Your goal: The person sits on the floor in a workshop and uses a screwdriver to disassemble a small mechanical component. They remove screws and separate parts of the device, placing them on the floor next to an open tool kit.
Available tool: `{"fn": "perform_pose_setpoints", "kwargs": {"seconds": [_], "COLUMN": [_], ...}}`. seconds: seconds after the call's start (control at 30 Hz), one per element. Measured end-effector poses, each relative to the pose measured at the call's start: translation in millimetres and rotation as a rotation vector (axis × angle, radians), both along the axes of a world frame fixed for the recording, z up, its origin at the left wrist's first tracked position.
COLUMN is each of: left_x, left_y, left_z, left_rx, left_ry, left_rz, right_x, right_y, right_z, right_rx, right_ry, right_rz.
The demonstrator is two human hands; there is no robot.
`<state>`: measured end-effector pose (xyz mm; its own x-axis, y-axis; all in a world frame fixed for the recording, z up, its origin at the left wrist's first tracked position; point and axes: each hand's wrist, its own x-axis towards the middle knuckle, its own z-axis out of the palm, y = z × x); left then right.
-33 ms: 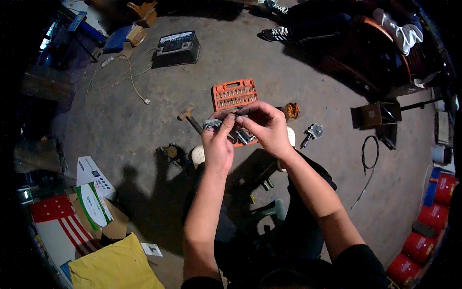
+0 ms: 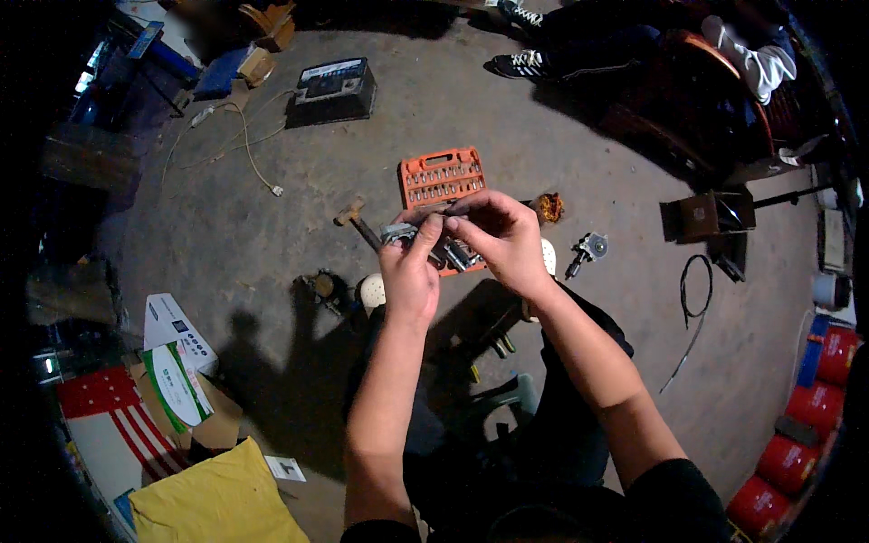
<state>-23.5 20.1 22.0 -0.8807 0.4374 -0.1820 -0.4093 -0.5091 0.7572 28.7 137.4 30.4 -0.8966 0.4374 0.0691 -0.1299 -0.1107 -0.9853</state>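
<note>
My left hand point(image 2: 410, 276) is closed around a grey metal part point(image 2: 396, 233), which sticks out past its thumb. Fingers of my right hand point(image 2: 513, 249) pinch against the left fingertips; whatever small thing lies between them is hidden. Both hands are raised over an orange socket set case point(image 2: 416, 166) lying open on the floor, with rows of sockets in its far half. Shiny metal pieces point(image 2: 459, 256) show below the hands, partly covered by them. Left of my hands lies a hammer point(image 2: 365, 233).
A round part with a copper-coloured end point(image 2: 549, 209) and a grey metal unit point(image 2: 593, 246) lie right of the case. A car battery point(image 2: 330, 100) and a plug cable point(image 2: 245, 145) are farther left. Black cable point(image 2: 685, 312) and red cans point(image 2: 837, 355) lie right. Another person's shoes point(image 2: 519, 63) show at the top.
</note>
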Motion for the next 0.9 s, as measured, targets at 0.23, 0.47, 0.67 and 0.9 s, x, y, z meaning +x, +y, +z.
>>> {"fn": "perform_pose_setpoints", "kwargs": {"seconds": [0.23, 0.47, 0.67, 0.9], "left_x": [5, 4, -1, -12], "left_y": [-1, -4, -8, -20], "left_z": [9, 3, 10, 4], "left_rx": [0.053, 0.011, -0.328, -0.541], "left_ry": [-0.015, 0.070, 0.371, 0.713], "left_rz": [0.079, 0.118, 0.145, 0.185], "right_x": [-4, -5, -9, -12], "right_y": [-15, -25, -18, -2], "right_z": [-2, 0, -4, 6], "right_rx": [0.067, 0.640, 0.200, 0.571], "right_ry": [0.030, 0.177, 0.133, 0.192], "right_rz": [-0.088, -0.307, -0.162, -0.030]}}
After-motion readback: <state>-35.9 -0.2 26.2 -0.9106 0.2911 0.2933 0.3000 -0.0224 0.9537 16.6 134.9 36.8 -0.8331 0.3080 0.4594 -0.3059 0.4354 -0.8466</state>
